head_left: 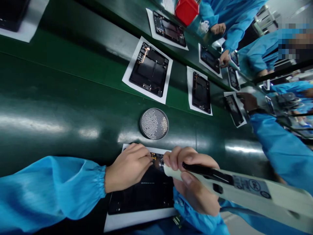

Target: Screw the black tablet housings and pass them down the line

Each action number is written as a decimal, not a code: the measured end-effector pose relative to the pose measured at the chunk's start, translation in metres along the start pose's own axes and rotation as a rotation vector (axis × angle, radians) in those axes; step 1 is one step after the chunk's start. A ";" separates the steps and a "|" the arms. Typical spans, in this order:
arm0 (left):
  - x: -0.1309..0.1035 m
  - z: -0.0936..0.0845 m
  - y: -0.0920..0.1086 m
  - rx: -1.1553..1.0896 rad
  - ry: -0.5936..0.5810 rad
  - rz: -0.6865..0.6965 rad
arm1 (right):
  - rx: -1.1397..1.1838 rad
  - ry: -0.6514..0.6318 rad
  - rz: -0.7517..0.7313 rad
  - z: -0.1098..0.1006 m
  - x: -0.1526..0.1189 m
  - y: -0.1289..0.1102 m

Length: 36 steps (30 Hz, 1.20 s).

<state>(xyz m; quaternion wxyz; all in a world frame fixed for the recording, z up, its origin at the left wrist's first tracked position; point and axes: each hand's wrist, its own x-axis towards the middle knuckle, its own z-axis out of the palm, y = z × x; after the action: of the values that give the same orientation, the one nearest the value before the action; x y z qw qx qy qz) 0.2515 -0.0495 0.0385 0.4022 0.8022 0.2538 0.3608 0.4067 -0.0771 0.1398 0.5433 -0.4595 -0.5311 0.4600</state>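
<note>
My right hand (193,173) is wrapped round a cream electric screwdriver (244,187) with a black lever along its side. The metal tip of the driver points left, at the upper edge of an open black tablet (144,195). Close by that tip, my left hand (129,166) presses its fingers together at the same edge; whether something small is pinched there is hidden. An orange and black connector area (153,156) shows between both hands. Under the tablet lies a white sheet (137,218).
A round perforated tray of screws (154,124) stands just beyond my hands. Further off, several open tablets on white sheets, such as one tablet (150,68), lie along the green bench (61,98). Co-workers in blue sleeves (281,140) work on the right. A red bin (187,11) is at the back.
</note>
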 end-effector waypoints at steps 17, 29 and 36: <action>-0.001 0.001 -0.002 -0.014 -0.004 0.004 | -0.012 -0.001 0.019 0.001 0.001 -0.001; 0.000 0.004 -0.006 -0.059 -0.023 -0.023 | 0.014 -0.010 0.035 0.002 0.001 -0.004; 0.000 0.005 -0.007 -0.059 -0.037 -0.029 | -0.001 -0.001 0.032 0.002 0.001 -0.004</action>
<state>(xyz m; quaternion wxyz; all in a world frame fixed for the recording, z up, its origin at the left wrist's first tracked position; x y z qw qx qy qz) 0.2543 -0.0480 0.0305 0.4356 0.7927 0.2470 0.3477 0.4048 -0.0764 0.1436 0.5351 -0.4681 -0.5243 0.4687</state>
